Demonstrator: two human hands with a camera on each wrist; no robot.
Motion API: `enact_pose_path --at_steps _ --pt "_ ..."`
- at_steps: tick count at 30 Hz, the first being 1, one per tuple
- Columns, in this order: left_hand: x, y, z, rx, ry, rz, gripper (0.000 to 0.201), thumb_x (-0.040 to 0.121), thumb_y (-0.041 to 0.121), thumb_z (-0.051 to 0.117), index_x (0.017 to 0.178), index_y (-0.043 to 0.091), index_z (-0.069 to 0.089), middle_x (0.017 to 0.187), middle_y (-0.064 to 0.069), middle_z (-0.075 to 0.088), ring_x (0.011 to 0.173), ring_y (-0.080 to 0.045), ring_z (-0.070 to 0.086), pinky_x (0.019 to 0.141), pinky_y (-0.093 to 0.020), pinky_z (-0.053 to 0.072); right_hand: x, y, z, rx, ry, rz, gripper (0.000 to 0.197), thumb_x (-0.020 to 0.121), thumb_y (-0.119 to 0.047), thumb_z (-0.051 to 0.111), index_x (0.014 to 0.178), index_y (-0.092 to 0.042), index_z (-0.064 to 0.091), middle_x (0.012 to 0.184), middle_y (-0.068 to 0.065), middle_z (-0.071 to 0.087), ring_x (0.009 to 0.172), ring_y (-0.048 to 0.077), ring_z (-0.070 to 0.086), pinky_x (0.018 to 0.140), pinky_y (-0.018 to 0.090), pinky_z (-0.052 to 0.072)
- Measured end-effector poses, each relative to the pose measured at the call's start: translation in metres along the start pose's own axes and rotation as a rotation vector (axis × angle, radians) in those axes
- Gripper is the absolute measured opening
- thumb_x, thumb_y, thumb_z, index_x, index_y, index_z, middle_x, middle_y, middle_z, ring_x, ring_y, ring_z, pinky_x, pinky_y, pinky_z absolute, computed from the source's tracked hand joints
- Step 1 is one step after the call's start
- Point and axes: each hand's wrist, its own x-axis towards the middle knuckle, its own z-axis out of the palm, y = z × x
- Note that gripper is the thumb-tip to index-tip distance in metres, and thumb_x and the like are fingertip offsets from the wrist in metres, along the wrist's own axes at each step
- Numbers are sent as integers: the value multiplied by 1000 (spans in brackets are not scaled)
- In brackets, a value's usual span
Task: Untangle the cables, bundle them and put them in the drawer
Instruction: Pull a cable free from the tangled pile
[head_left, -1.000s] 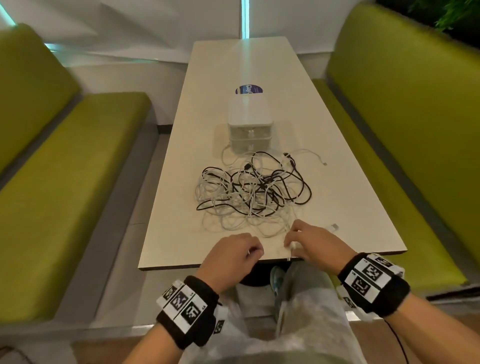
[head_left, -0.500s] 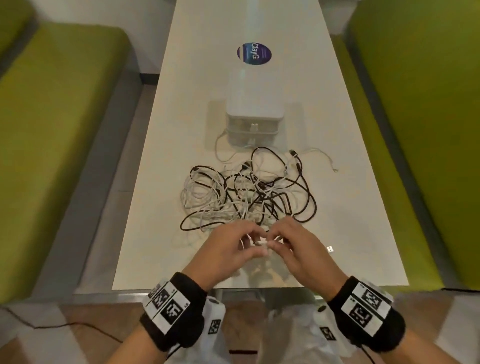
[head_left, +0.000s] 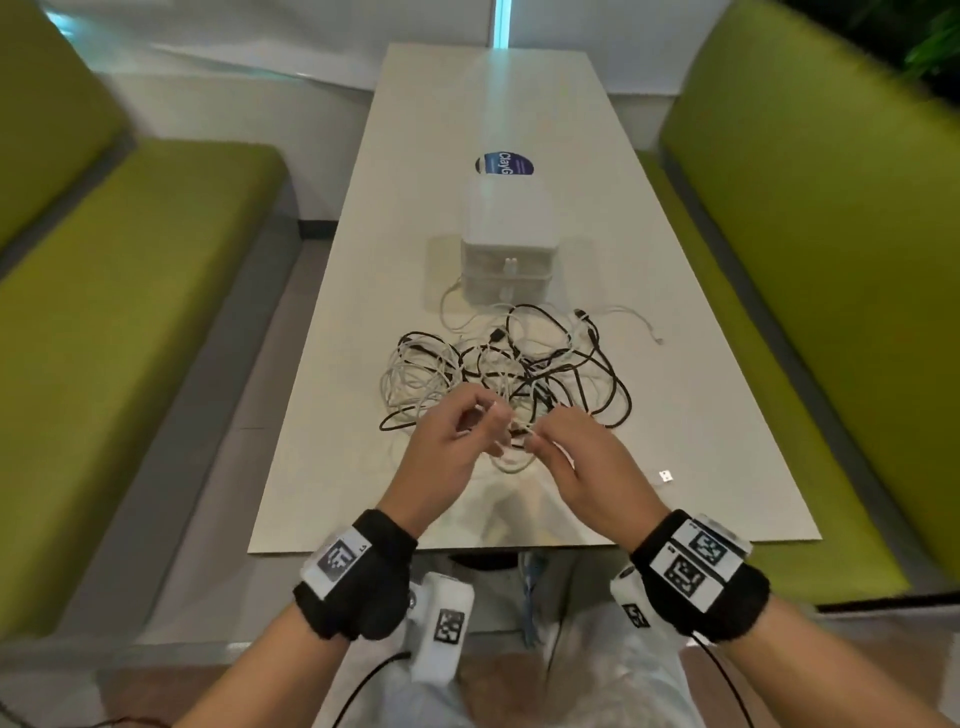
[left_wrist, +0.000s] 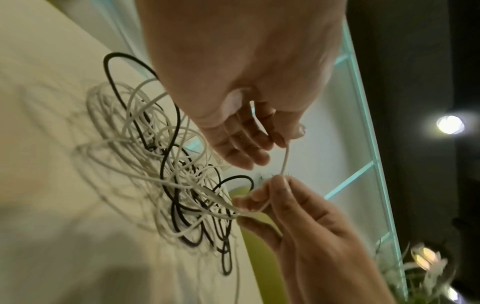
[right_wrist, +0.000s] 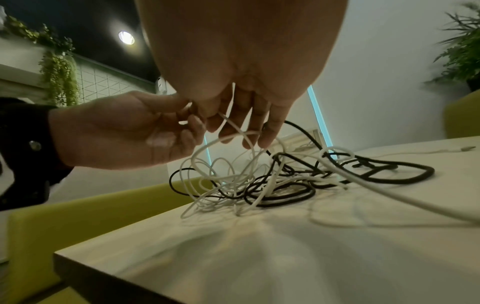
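A tangle of black and white cables lies mid-table in front of a small white drawer box whose two drawers look closed. Both hands hover over the tangle's near edge. My left hand pinches a white cable between thumb and forefinger. My right hand pinches the same strand a short way along, with more white loops gathered at its fingers. The strand is lifted off the table and the rest of the tangle trails below. A white plug end lies to the right of my right hand.
The long pale table runs away from me, with a round blue sticker behind the drawer box. Green benches stand on the left and right. One white cable end stretches toward the right edge.
Both hands moved from the table's near edge forward to the tangle, met, and lifted a white strand between them. The camera view shifted down, then back up.
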Motion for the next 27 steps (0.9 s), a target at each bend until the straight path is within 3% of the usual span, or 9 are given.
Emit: enact_pose_path --at_steps 2,4,9,13,17,20,23,25,27 --pt "-3 -1 4 -88 39 -28 31 95 27 54 99 -3 60 88 -7 64 85 -18 63 81 -34 54 0 -1 3 9 12 -18 33 99 -35 39 95 -11 62 92 0 61 87 17 54 78 34 47" --pt "-6 1 12 -217 60 -80 33 98 30 49 96 -2 58 92 -13 65 90 -22 63 87 -33 52 3 -5 3 -36 58 -56 33 98 -32 42 104 -11 67 103 1 62 97 18 55 86 30 46" --pt "0 18 19 -532 96 -186 27 101 20 40 77 10 47 63 -3 44 78 -20 56 77 -27 48 5 -21 1 -100 265 -170 16 93 -24 54 87 -14 65 90 -2 54 89 12 42 79 18 35" --pt "5 15 17 -539 78 -165 30 91 36 47 83 8 45 60 -1 38 78 -24 54 75 -30 48 5 -14 4 42 139 -115 19 96 -28 50 79 -21 57 77 -18 45 76 2 42 71 15 34" --pt "9 9 17 -455 108 -133 29 93 37 51 81 11 50 58 2 39 76 -25 47 79 -30 49 12 -10 3 89 28 -83 27 97 -34 45 76 -20 53 71 -17 42 70 1 43 65 12 33" --pt "10 14 13 -477 205 -119 27 93 34 49 82 10 49 58 2 36 66 -21 49 81 -36 49 23 -3 4 50 -23 -129 31 98 -38 42 74 -21 48 66 -10 45 63 5 42 59 22 37" --pt "12 22 -8 -594 306 -125 24 93 30 47 79 11 47 58 2 29 47 -13 38 60 -32 51 29 12 8 -52 -54 -132 45 101 -47 33 71 -17 48 60 -8 43 56 9 38 63 28 36" --pt "14 24 -25 -572 338 -95 24 95 29 47 78 12 48 58 3 25 45 -11 23 45 -24 33 32 18 10 -113 -62 -161 46 102 -48 28 71 -20 46 60 -11 41 55 8 33 70 26 33" --pt "15 24 -32 -388 309 -24 26 98 29 50 79 12 51 57 6 27 46 -9 21 44 -22 24 39 15 11 -164 -68 -178 41 102 -47 25 72 -23 42 63 -12 40 57 8 32 75 28 36"
